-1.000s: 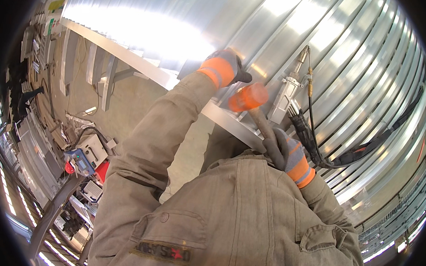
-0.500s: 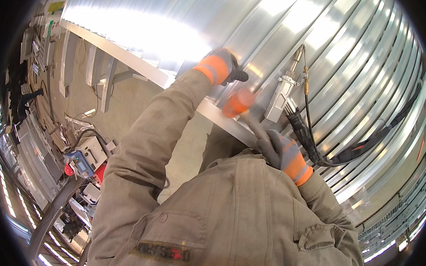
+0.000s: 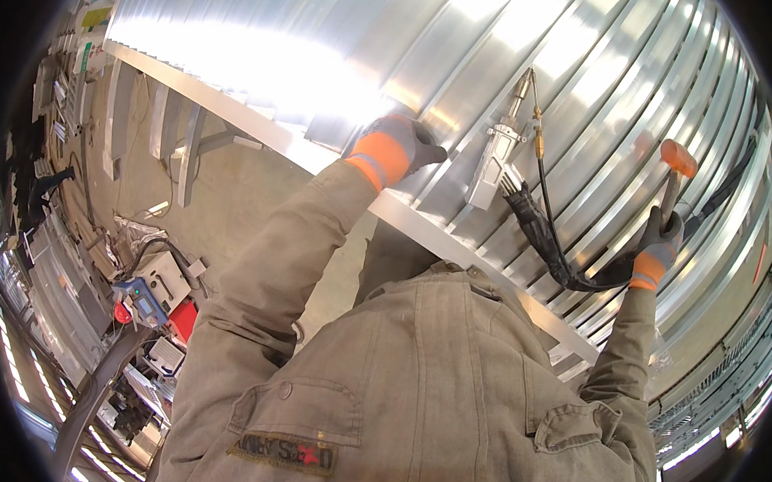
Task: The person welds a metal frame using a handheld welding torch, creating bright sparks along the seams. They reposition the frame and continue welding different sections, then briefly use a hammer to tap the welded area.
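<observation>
My left hand, in a grey and orange glove, is low over the ends of long silvery metal profiles. Its fingers are curled, with a dark fingertip pointing right; what lies beneath them is hidden. Out to the right, my right hand is closed round the handle of a mallet. The orange mallet head is raised above the profiles, away from my left hand. Between the hands a silver welding gun lies across the profiles, its nozzle pointing away from me.
A black sheathed cable loops from the welding gun toward the right. A pale metal beam runs along the near edge of the profiles. On the floor at left stand a blue and white machine and a red box.
My right hand has swung the mallet from beside my left hand out to the far right. My left hand stays at nearly the same place on the profiles.
</observation>
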Action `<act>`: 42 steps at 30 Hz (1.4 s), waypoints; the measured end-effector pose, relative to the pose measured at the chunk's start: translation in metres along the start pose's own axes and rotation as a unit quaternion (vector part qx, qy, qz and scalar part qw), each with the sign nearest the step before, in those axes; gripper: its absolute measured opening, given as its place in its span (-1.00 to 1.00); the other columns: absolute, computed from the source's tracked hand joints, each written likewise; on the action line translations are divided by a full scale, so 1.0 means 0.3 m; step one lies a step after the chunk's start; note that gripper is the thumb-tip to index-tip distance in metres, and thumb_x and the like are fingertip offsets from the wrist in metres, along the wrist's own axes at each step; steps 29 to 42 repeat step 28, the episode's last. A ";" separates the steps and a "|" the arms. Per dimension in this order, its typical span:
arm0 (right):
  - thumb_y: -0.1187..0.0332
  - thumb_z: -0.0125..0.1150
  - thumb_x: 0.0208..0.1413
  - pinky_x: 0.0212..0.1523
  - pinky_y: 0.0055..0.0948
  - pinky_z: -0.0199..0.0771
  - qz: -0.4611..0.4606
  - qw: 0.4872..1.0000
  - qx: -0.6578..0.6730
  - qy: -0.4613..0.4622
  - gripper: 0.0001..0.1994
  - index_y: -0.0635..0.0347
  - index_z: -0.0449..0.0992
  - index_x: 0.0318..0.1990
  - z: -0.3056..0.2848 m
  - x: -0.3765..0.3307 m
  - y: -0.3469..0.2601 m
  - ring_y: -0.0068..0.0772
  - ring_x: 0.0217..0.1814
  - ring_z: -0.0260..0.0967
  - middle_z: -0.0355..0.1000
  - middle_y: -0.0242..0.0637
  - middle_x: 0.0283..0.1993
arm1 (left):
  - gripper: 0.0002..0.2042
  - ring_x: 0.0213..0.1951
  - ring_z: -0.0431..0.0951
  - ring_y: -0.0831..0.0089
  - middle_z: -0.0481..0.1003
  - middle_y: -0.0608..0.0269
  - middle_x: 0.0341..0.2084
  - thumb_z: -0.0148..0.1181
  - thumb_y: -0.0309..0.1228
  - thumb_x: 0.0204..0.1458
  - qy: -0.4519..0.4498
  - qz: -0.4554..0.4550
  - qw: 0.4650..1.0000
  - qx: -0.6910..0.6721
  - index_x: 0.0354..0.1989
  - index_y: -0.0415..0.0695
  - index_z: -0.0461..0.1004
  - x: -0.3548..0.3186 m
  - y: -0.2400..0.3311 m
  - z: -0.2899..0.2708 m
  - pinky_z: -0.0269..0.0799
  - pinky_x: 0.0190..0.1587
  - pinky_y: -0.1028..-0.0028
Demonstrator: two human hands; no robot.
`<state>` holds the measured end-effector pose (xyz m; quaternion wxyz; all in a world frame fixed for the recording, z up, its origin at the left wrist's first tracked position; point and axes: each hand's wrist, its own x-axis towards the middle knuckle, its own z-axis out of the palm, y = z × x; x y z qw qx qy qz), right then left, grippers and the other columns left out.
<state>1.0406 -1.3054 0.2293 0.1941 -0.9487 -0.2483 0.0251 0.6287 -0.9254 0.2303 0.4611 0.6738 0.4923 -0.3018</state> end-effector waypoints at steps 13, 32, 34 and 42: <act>0.19 0.69 0.21 0.31 0.12 0.55 -0.341 0.919 0.050 -0.191 -0.31 0.19 0.59 0.45 0.080 -0.352 -0.487 0.26 0.30 0.51 0.56 0.08 0.30 | -0.48 -0.32 0.72 0.26 0.73 0.29 -0.39 0.42 0.25 0.22 -0.075 0.002 0.978 0.195 -0.22 -0.03 0.78 0.097 0.132 0.073 0.68 -0.11 0.18; 0.09 0.61 0.17 0.32 0.18 0.49 -0.344 0.908 -0.131 -0.199 -0.31 0.03 0.58 0.44 0.227 -0.478 -0.658 0.17 0.35 0.49 0.51 -0.09 0.41 | -0.42 -0.36 0.77 0.26 0.80 0.26 -0.34 0.39 0.31 0.25 -0.123 -0.016 0.966 0.228 -0.27 -0.06 0.82 0.141 0.140 0.056 0.74 -0.08 0.22; 0.09 0.61 0.17 0.32 0.18 0.49 -0.344 0.908 -0.131 -0.199 -0.31 0.03 0.58 0.44 0.227 -0.478 -0.658 0.17 0.35 0.49 0.51 -0.09 0.41 | -0.42 -0.36 0.77 0.26 0.80 0.26 -0.34 0.39 0.31 0.25 -0.123 -0.016 0.966 0.228 -0.27 -0.06 0.82 0.141 0.140 0.056 0.74 -0.08 0.22; 0.09 0.61 0.17 0.32 0.18 0.49 -0.344 0.908 -0.131 -0.199 -0.31 0.03 0.58 0.44 0.227 -0.478 -0.658 0.17 0.35 0.49 0.51 -0.09 0.41 | -0.42 -0.36 0.77 0.26 0.80 0.26 -0.34 0.39 0.31 0.25 -0.123 -0.016 0.966 0.228 -0.27 -0.06 0.82 0.141 0.140 0.056 0.74 -0.08 0.22</act>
